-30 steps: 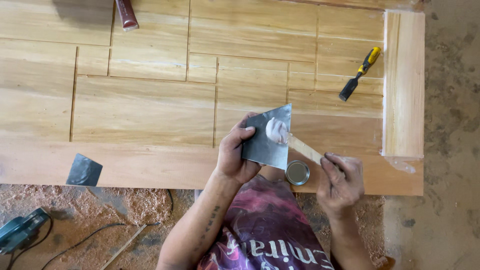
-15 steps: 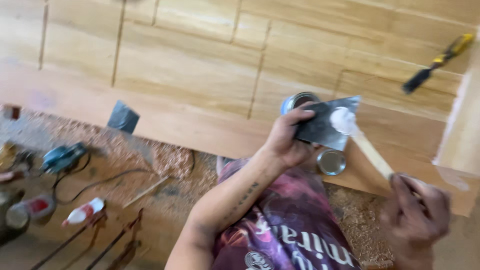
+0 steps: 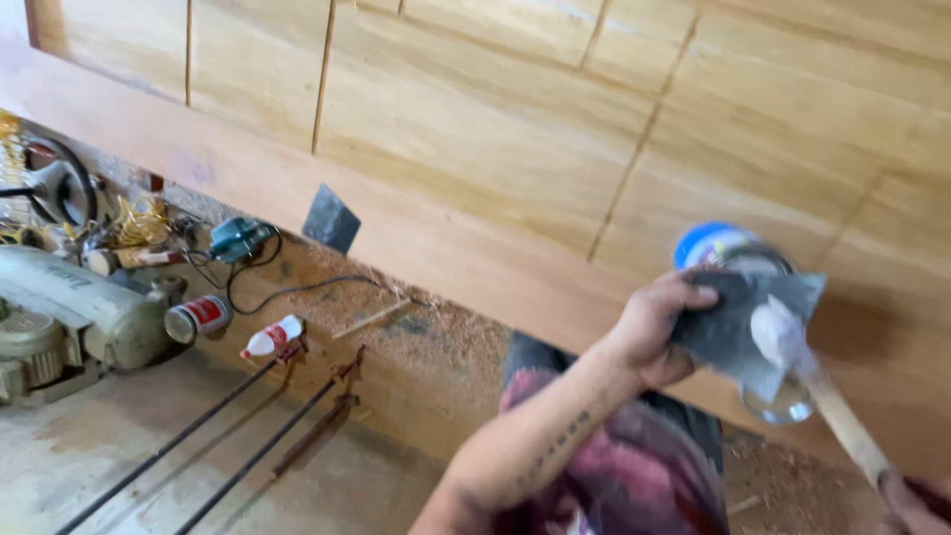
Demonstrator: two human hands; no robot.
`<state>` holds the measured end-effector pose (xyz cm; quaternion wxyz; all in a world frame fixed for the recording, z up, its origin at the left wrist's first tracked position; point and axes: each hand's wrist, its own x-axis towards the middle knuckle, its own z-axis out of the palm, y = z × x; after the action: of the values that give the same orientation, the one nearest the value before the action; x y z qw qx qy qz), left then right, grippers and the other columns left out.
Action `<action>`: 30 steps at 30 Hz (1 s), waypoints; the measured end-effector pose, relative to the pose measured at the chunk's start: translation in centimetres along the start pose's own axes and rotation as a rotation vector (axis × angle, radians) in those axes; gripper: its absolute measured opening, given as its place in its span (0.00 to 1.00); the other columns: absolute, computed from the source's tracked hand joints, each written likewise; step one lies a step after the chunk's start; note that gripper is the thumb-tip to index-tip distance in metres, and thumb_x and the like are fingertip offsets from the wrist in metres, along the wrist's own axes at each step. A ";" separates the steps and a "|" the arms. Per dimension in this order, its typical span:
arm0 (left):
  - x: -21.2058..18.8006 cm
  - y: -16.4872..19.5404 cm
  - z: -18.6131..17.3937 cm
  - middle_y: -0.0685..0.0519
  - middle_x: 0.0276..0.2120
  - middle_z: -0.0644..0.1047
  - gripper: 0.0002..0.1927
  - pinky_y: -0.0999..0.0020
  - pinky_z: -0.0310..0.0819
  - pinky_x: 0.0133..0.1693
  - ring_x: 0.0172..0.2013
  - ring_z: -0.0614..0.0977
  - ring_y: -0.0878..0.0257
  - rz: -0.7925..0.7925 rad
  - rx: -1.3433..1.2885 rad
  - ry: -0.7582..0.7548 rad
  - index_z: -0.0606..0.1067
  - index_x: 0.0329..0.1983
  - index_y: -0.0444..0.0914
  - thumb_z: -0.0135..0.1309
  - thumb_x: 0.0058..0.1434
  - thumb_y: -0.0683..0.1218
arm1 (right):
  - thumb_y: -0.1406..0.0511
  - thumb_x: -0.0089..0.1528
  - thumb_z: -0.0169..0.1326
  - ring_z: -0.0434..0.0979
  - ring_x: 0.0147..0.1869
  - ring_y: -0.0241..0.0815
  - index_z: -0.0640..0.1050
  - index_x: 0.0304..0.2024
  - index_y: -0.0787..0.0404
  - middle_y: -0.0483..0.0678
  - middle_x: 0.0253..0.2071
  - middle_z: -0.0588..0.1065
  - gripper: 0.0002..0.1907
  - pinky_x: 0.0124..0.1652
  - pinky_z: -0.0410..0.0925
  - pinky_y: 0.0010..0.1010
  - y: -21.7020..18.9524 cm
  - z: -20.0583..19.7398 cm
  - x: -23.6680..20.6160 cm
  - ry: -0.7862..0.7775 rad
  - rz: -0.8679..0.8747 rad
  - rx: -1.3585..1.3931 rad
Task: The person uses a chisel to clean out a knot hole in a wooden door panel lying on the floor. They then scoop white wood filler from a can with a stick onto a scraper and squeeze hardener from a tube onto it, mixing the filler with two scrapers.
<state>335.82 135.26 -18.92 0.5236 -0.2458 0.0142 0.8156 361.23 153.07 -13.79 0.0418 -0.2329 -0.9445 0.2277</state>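
- A grey-green motor (image 3: 69,307) sits on the floor at the far left, with a black wheel (image 3: 61,188) behind it.
- A red and white can (image 3: 198,317) lies on its side just beside the motor, and a small white bottle with a red cap (image 3: 272,337) lies a little further right.
- A teal power tool (image 3: 238,238) with a black cord rests in the sawdust near the lower edge of the wooden door (image 3: 495,129).
- A dark metal scraper (image 3: 330,220) leans against that lower edge of the door, well apart from the hands.
- Two long metal bars (image 3: 238,436) lie across the floor.
- The left hand (image 3: 649,332) is closed on a second dark metal blade (image 3: 738,327), thumb on top, over the door's lower edge towards its right end.
- A lump of white putty (image 3: 778,332) sits on that blade, touching the tip of a wooden stick (image 3: 842,421).
- A blue-lidded tin (image 3: 723,248) shows just behind the blade, and a glass jar (image 3: 783,401) just below it.
- The right hand (image 3: 911,495) is only partly in view at the bottom right corner, at the stick's lower end; its grip cannot be made out.
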 end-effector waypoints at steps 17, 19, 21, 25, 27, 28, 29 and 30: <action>5.2 7.4 2.4 0.45 0.46 0.75 0.19 0.60 0.77 0.53 0.48 0.79 0.56 0.023 0.387 0.294 0.71 0.54 0.33 0.50 0.58 0.40 | 0.71 0.63 0.64 0.76 0.34 0.46 0.81 0.52 0.63 0.52 0.37 0.76 0.14 0.34 0.69 0.31 -2.9 -1.6 10.5 -0.243 0.062 -0.013; 5.6 7.2 3.8 0.43 0.44 0.76 0.16 0.59 0.77 0.52 0.47 0.79 0.54 0.000 0.311 0.244 0.70 0.51 0.31 0.50 0.60 0.40 | 0.70 0.63 0.64 0.76 0.34 0.46 0.81 0.51 0.63 0.52 0.36 0.76 0.14 0.34 0.69 0.31 -4.2 -4.3 11.3 -0.253 0.053 0.020; 5.7 6.4 5.1 0.43 0.44 0.76 0.14 0.61 0.77 0.52 0.47 0.80 0.55 0.000 0.247 0.205 0.70 0.50 0.30 0.49 0.62 0.40 | 0.71 0.60 0.64 0.75 0.31 0.45 0.81 0.53 0.63 0.51 0.35 0.76 0.17 0.32 0.68 0.33 -5.1 -6.3 12.1 -0.246 0.046 0.065; 5.8 5.3 7.1 0.43 0.44 0.76 0.12 0.61 0.77 0.53 0.46 0.80 0.54 -0.029 0.211 0.167 0.69 0.51 0.29 0.48 0.66 0.38 | 0.71 0.58 0.63 0.74 0.31 0.47 0.80 0.56 0.64 0.51 0.34 0.74 0.22 0.33 0.68 0.37 -7.2 -10.0 12.8 -0.262 0.051 0.028; 5.6 4.5 8.0 0.42 0.45 0.77 0.13 0.60 0.77 0.53 0.47 0.81 0.54 -0.057 0.202 0.169 0.70 0.52 0.29 0.48 0.65 0.38 | 0.71 0.58 0.63 0.74 0.31 0.48 0.79 0.57 0.62 0.51 0.34 0.74 0.23 0.32 0.68 0.38 -8.1 -11.9 12.7 -0.264 0.068 -0.007; 5.7 4.2 8.3 0.42 0.46 0.77 0.14 0.60 0.77 0.54 0.47 0.81 0.54 -0.070 0.202 0.161 0.70 0.52 0.29 0.48 0.65 0.38 | 0.71 0.58 0.63 0.74 0.31 0.47 0.80 0.56 0.62 0.51 0.34 0.74 0.23 0.32 0.68 0.38 -8.5 -12.7 12.5 -0.252 0.082 -0.018; 5.7 3.9 8.7 0.42 0.46 0.78 0.14 0.60 0.79 0.52 0.47 0.82 0.54 -0.091 0.194 0.178 0.70 0.52 0.29 0.48 0.64 0.38 | 0.71 0.57 0.63 0.74 0.30 0.47 0.80 0.56 0.61 0.51 0.34 0.74 0.23 0.31 0.68 0.38 -9.0 -13.6 12.2 -0.241 0.098 -0.030; 5.6 3.5 9.0 0.42 0.46 0.78 0.15 0.60 0.81 0.51 0.46 0.83 0.54 -0.112 0.187 0.195 0.70 0.52 0.29 0.47 0.63 0.38 | 0.71 0.57 0.63 0.74 0.31 0.47 0.79 0.56 0.61 0.51 0.34 0.74 0.23 0.32 0.68 0.39 -9.5 -14.3 11.8 -0.238 0.110 -0.034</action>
<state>327.51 140.96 -14.13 0.5849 -0.2746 0.1273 0.7525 349.41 156.86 2.95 -0.0870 -0.2564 -0.9323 0.2399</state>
